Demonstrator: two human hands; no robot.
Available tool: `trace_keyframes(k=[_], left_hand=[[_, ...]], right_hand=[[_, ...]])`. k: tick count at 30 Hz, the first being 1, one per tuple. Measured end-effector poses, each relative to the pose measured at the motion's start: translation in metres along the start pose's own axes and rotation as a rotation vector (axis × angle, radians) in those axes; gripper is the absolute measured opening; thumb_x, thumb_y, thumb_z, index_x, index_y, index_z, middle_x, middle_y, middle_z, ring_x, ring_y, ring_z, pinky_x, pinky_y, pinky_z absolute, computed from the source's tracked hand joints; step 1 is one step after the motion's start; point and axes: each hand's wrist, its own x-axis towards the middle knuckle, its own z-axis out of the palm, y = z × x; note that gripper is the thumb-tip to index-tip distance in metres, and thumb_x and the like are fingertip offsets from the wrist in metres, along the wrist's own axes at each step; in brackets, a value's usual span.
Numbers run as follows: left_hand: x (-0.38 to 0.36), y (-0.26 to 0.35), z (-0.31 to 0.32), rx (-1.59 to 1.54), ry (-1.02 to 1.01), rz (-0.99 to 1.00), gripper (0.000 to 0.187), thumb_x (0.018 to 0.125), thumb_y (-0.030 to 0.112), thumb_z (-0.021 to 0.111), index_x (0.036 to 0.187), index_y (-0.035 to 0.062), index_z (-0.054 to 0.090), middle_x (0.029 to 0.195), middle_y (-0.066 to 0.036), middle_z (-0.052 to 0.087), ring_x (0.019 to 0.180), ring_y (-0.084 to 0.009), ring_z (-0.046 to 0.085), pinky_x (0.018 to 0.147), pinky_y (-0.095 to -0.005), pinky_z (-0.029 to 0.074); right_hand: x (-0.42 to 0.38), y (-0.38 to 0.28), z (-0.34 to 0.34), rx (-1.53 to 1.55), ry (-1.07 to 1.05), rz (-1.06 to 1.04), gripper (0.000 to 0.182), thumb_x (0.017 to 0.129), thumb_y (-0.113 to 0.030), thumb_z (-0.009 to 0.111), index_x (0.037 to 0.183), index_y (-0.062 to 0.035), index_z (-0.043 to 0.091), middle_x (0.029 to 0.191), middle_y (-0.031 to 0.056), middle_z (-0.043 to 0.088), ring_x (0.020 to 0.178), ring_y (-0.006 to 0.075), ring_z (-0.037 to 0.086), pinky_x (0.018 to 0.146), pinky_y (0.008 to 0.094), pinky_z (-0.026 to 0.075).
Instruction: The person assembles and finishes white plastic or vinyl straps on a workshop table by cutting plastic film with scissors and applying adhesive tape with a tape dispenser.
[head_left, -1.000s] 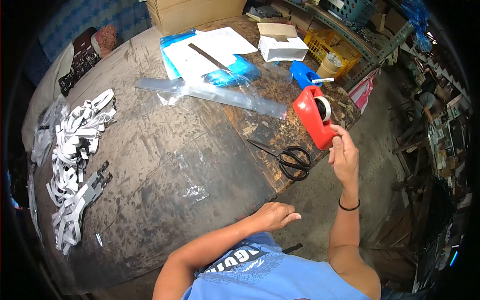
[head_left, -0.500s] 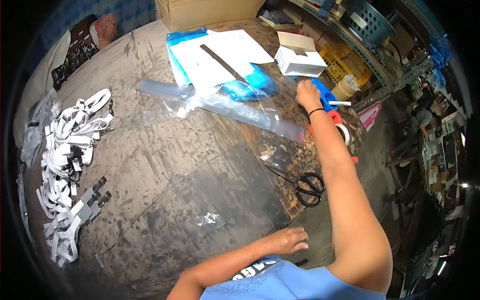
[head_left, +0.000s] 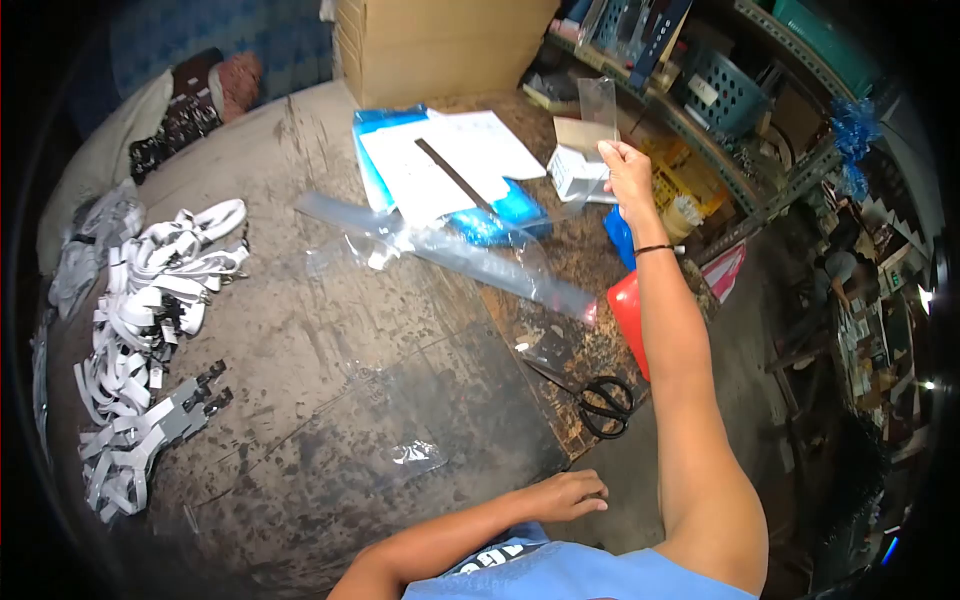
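My right hand (head_left: 627, 172) is raised near the white box (head_left: 580, 175), its fingers pinching a clear plastic bag (head_left: 598, 108) that stands up above them. Below, at the table's front edge, my left hand (head_left: 572, 496) has its fingers slightly curled and apart, holding nothing. Black-handled scissors (head_left: 603, 406) lie to the right of centre. A long clear plastic sleeve (head_left: 470, 262) stretches across the table, below white papers (head_left: 450, 165) with a dark strip (head_left: 450, 172) on them. Beneath the papers is blue plastic packaging (head_left: 510, 215).
White straps (head_left: 150, 290) with dark clips are heaped on the left. A large cardboard box (head_left: 430, 50) stands at the back. A red tape dispenser (head_left: 627, 315) is beside my right forearm. Shelves with a teal basket (head_left: 725, 95) and a yellow crate (head_left: 680, 180) rise at right.
My right hand has lifted from beside the blue object and now holds up a clear bag. The view has shifted slightly. My left hand stays by the table edge.
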Motion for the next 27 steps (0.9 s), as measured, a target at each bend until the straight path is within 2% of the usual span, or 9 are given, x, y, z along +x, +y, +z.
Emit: trace_keyframes(k=[3, 6, 11, 13, 15, 18, 22, 25, 27], left_hand=[[-0.005, 0.004, -0.006, 0.062, 0.143, 0.102, 0.027, 0.095, 0.026, 0.057, 0.104, 0.0013, 0.063, 0.096, -0.014, 0.062, 0.089, -0.0318, 0.062, 0.078, -0.0397, 0.051], [-0.022, 0.043, -0.037, 0.223, 0.601, 0.184, 0.012, 0.090, 0.013, 0.064, 0.094, 0.0031, 0.069, 0.088, -0.011, 0.067, 0.082, -0.0262, 0.065, 0.075, -0.0342, 0.052], [-0.077, 0.110, -0.127, 0.502, 1.137, 0.223, 0.010, 0.089, 0.011, 0.064, 0.091, 0.0023, 0.070, 0.089, -0.011, 0.068, 0.087, -0.0220, 0.064, 0.077, -0.0318, 0.050], [-0.089, 0.135, -0.152, 0.557, 1.234, 0.270, 0.010, 0.089, 0.010, 0.064, 0.089, 0.0023, 0.070, 0.090, -0.011, 0.067, 0.088, -0.0220, 0.063, 0.077, -0.0314, 0.050], [-0.096, 0.157, -0.172, 0.676, 1.340, 0.367, 0.009, 0.086, 0.008, 0.067, 0.093, 0.0027, 0.068, 0.098, -0.011, 0.065, 0.084, -0.0228, 0.063, 0.073, -0.0317, 0.051], [-0.095, 0.186, -0.196, 0.718, 1.358, 0.420, 0.017, 0.087, 0.010, 0.066, 0.102, 0.0026, 0.066, 0.108, -0.013, 0.063, 0.096, -0.0229, 0.060, 0.082, -0.0329, 0.048], [-0.084, 0.214, -0.236, 1.039, 1.334, 0.564, 0.066, 0.075, 0.027, 0.080, 0.127, -0.0010, 0.050, 0.128, -0.022, 0.052, 0.124, -0.0360, 0.048, 0.105, -0.0425, 0.037], [-0.084, 0.230, -0.249, 0.424, 1.077, 0.366, 0.092, 0.075, 0.037, 0.082, 0.144, 0.0005, 0.035, 0.142, -0.019, 0.044, 0.133, -0.0259, 0.040, 0.110, -0.0371, 0.032], [-0.087, 0.233, -0.241, 0.075, 0.855, 0.279, 0.083, 0.078, 0.032, 0.081, 0.143, 0.0019, 0.038, 0.132, -0.016, 0.054, 0.121, -0.0192, 0.051, 0.102, -0.0323, 0.041]], right_hand=[[0.000, -0.065, 0.000, 0.312, -0.142, -0.084, 0.023, 0.093, -0.024, 0.065, 0.099, -0.0026, 0.070, 0.067, -0.0041, 0.056, 0.047, 0.0023, 0.042, 0.043, 0.0200, 0.038], [-0.007, -0.129, 0.002, 0.488, -0.231, -0.159, 0.023, 0.094, -0.023, 0.064, 0.102, -0.0024, 0.068, 0.063, -0.0057, 0.052, 0.047, 0.0029, 0.042, 0.045, 0.0203, 0.038], [-0.037, -0.232, -0.001, 0.601, -0.322, -0.228, 0.021, 0.094, -0.024, 0.063, 0.094, -0.0037, 0.068, 0.058, -0.0063, 0.047, 0.046, 0.0026, 0.041, 0.043, 0.0211, 0.039], [-0.051, -0.263, -0.004, 0.615, -0.357, -0.267, 0.022, 0.094, -0.022, 0.063, 0.095, -0.0017, 0.069, 0.075, 0.0000, 0.063, 0.044, 0.0025, 0.040, 0.041, 0.0206, 0.039], [-0.072, -0.292, -0.007, 0.645, -0.380, -0.308, 0.022, 0.094, -0.023, 0.063, 0.094, -0.0015, 0.069, 0.074, -0.0001, 0.063, 0.045, 0.0025, 0.041, 0.041, 0.0198, 0.039], [-0.097, -0.320, -0.005, 0.644, -0.438, -0.336, 0.023, 0.092, -0.023, 0.065, 0.094, -0.0014, 0.069, 0.073, 0.0000, 0.062, 0.046, 0.0032, 0.041, 0.042, 0.0203, 0.039], [-0.133, -0.344, -0.003, 0.714, -0.522, -0.378, 0.023, 0.090, -0.022, 0.065, 0.097, -0.0008, 0.068, 0.058, -0.0062, 0.044, 0.046, 0.0030, 0.041, 0.041, 0.0192, 0.036], [-0.144, -0.351, 0.000, 0.693, -0.584, -0.575, 0.027, 0.089, -0.024, 0.066, 0.101, 0.0004, 0.068, 0.064, -0.0064, 0.046, 0.049, 0.0038, 0.038, 0.044, 0.0201, 0.033], [-0.139, -0.355, 0.000, 0.667, -0.601, -0.662, 0.029, 0.089, -0.025, 0.067, 0.102, 0.0008, 0.068, 0.066, -0.0065, 0.046, 0.051, 0.0040, 0.038, 0.045, 0.0205, 0.032]])
